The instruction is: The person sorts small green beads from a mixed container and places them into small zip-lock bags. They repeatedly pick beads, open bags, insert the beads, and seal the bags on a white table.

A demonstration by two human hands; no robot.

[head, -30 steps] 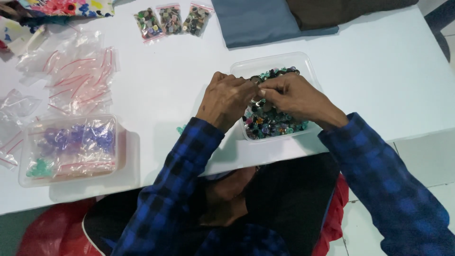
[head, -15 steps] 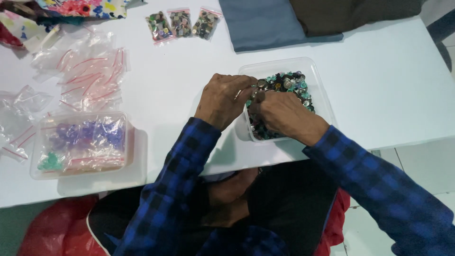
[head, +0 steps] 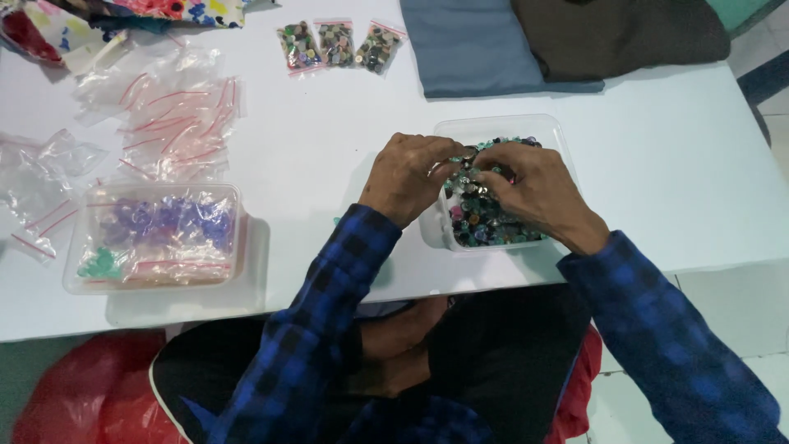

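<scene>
A clear tub (head: 549, 136) of small mixed-colour beads (head: 485, 218) is sitting on the white table (head: 329, 140), right at the near edge. Both hands are working over it. The left hand (head: 408, 177) and right hand (head: 530, 187) are meeting fingertip to fingertip above the tub's far end, fingers curled and pinching something too small to make out. The beads are lying directly below, nearer the right hand. Another tub (head: 156, 238) and empty bags (head: 177, 115) are lying to the left.
</scene>
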